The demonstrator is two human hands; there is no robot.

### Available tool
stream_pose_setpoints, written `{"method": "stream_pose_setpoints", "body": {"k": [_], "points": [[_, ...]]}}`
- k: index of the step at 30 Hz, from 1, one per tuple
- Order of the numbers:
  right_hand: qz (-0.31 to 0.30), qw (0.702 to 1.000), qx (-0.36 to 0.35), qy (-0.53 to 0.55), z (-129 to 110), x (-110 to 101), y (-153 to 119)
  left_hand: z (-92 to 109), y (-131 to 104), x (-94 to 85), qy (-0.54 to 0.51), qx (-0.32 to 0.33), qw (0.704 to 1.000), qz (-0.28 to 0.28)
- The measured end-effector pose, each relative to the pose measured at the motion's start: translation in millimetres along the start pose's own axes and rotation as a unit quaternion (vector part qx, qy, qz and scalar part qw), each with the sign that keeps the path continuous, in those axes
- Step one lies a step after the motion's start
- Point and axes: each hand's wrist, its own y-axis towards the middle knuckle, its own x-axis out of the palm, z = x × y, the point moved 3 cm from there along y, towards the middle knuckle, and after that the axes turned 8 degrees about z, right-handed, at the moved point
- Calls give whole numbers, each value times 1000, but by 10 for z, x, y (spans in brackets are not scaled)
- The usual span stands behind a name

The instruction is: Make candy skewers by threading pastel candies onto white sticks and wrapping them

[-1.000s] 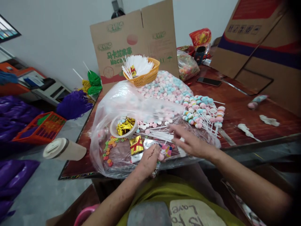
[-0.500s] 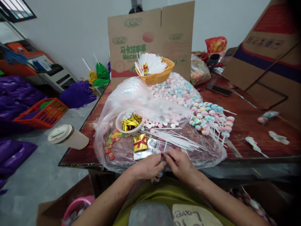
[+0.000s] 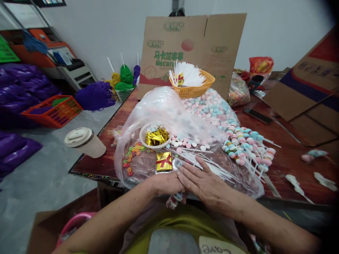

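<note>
At the table's front edge, my left hand (image 3: 166, 182) is closed around a candy skewer (image 3: 172, 201) in clear wrapping, whose end hangs below the fingers. My right hand (image 3: 198, 180) lies over the left fingertips, its own fingers stretched out flat. The left fingers are largely hidden. Just beyond them sits a gold packet of twist ties (image 3: 163, 162). Loose gold twist ties (image 3: 156, 137) fill a white bowl (image 3: 143, 141). Thin white sticks (image 3: 209, 163) lie on the plastic bag behind my right hand. Several finished candy skewers (image 3: 245, 141) are piled to the right.
Pastel candies (image 3: 212, 107) spill from a large clear bag (image 3: 159, 102). Behind them stand an orange basket (image 3: 192, 91) of white sticks and a cardboard box (image 3: 169, 38). A lidded cup (image 3: 87, 143) is at the left edge, a phone (image 3: 258, 115) at the right.
My right fingers have gone from a pinch beside the left hand to lying outstretched over it. More of the wrapped candy shows below. The view has shifted left.
</note>
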Motion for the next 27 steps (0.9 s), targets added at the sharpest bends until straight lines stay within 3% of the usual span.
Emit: {"method": "stream_pose_setpoints", "body": {"k": [2,4,5,7,8,11,12,13,14,15,16,17,18,19,21,23,27], "points": [[-69,997,-11,-33,-45,135,-26,-9,-26,34,36,-12,989,-146],[-117,993,17,-29,-88,274,-78,-20,-80,44,122,-9,965,-231],[-134,990,47,0,-108,335,-108,-26,-103,36,196,11,952,-234],[-165,962,165,144,-129,446,-172,-40,-153,21,398,87,889,-207],[-186,919,241,249,-134,501,-205,-41,-181,14,486,143,844,-175],[-266,727,391,498,-132,602,-226,-50,-311,-21,606,326,723,-72],[-291,680,409,535,-94,597,-180,-60,-363,-56,601,378,703,-34],[-306,662,410,548,-22,574,-93,-76,-412,-109,583,413,700,9],[-302,676,403,537,92,540,39,-96,-452,-182,552,425,716,57],[-284,712,394,508,238,506,214,-120,-484,-273,504,416,748,113],[-259,773,367,447,403,478,431,-151,-508,-374,441,388,790,174],[-203,848,348,343,587,460,677,-193,-526,-477,366,343,833,234],[-176,905,322,217,746,477,929,-248,-539,-567,287,285,870,283],[-203,926,299,105,870,556,1164,-310,-548,-635,207,221,899,317],[-251,922,291,52,1019,817,1569,-430,-565,-710,60,105,929,350],[-299,907,293,35,1067,1118,1831,-518,-590,-739,-64,34,929,363],[-358,886,295,4,1093,1494,1934,-596,-655,-807,-216,12,897,385]]}}
